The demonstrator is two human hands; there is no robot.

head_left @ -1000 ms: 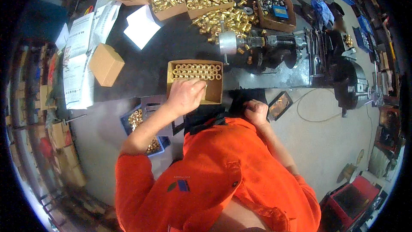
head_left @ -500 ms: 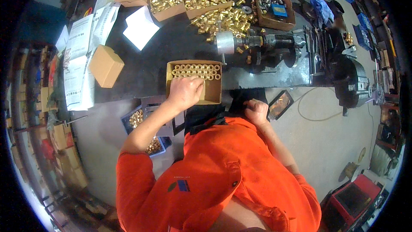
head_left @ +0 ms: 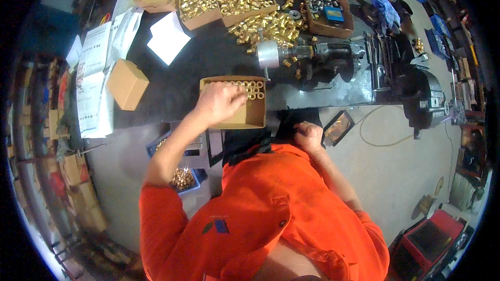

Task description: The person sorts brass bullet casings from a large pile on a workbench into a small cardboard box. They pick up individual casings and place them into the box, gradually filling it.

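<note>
A small open cardboard box (head_left: 245,119) lies at the near edge of the black table. Brass fittings (head_left: 253,86) stand in rows in its far part, ring-shaped ends up. Over the box's left side, my left hand (head_left: 221,103) is closed, its fingers bent together above the rows and covering some fittings. Whatever those fingers hold, if anything, is hidden. Down by my lap, right of the box, my right hand (head_left: 309,135) rests with curled fingers; I cannot see inside it.
Loose brass fittings (head_left: 268,27) lie heaped before two full cardboard boxes (head_left: 200,21). A metal spindle fixture (head_left: 333,50) stands right of my box. At left are an upturned carton (head_left: 126,84), white paper (head_left: 167,39) and newspaper (head_left: 94,99). Blue bins (head_left: 188,186) sit below the table.
My left hand has shifted a little to the left over the box, uncovering fittings near the middle and covering those at the left. My right hand stays by my lap.
</note>
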